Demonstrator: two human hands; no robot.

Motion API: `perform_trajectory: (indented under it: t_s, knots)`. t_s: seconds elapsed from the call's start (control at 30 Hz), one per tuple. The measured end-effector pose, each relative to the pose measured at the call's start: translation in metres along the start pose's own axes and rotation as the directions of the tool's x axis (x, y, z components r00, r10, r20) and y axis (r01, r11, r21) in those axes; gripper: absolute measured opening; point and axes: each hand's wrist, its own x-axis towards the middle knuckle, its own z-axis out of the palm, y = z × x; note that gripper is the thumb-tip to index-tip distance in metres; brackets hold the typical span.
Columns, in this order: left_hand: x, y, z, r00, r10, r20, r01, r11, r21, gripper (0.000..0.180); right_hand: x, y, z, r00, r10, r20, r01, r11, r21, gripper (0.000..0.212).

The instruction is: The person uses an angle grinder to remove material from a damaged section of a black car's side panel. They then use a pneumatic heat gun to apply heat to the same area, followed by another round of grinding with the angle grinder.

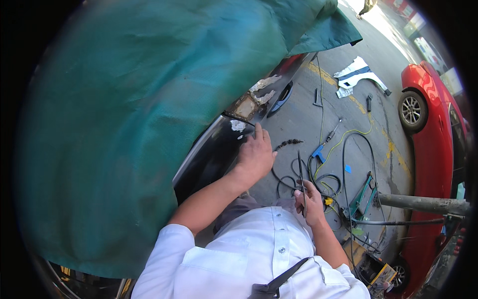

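My left hand (255, 155) lies by the edge of a black car panel (211, 162), its fingers stretched out and nothing seen in them. Just beyond the fingertips, the bodywork has a bare-metal patch (246, 107) with a brown rim and scraped paint. In front of my shirt, my right hand (312, 203) is closed round a long, thin, dark flat tool (300, 167), pointing away from me. Whether it is a file or a blade, I cannot tell. A green cover (114, 124) drapes over most of the car on the left.
Cables and a blue-handled tool (318, 153) lie on the grey floor at the right. Beyond them are a white fender (359, 75) and a green machine (362, 194). A red car (432, 199) stands at the far right, with a grey pole (423, 203) reaching in front of it.
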Motion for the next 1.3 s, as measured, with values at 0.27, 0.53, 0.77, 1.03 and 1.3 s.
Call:
perform_trajectory:
  t_s: [0.27, 0.53, 0.77, 1.03, 1.3]
  knots:
    - [0.037, -0.009, -0.023, 0.978, -0.167, 0.127, 0.146, 0.976, 0.161, 0.072, 0.027, -0.013, 0.030, 0.988, -0.134, -0.081, 0.113, 0.968, -0.222, 0.060]
    - [-0.038, -0.026, 0.025, 0.946, -0.066, 0.316, 0.323, 0.179, -0.929, 0.045, 0.052, -0.032, 0.071, 0.887, -0.455, 0.078, 0.447, 0.804, -0.392, 0.050]
    - [-0.038, -0.047, 0.063, 0.927, -0.102, 0.360, 0.313, -0.316, -0.896, 0.050, 0.055, -0.032, 0.112, 0.876, -0.466, 0.126, 0.470, 0.764, -0.442, 0.047]
    - [-0.051, -0.065, 0.062, 0.946, -0.102, 0.307, 0.260, -0.325, -0.910, 0.050, 0.048, -0.027, 0.131, 0.848, -0.503, 0.168, 0.513, 0.699, -0.498, 0.049]
    - [-0.045, -0.073, 0.055, 0.932, -0.087, 0.352, 0.302, -0.350, -0.887, 0.047, 0.050, -0.035, 0.142, 0.858, -0.492, 0.147, 0.500, 0.734, -0.460, 0.049]
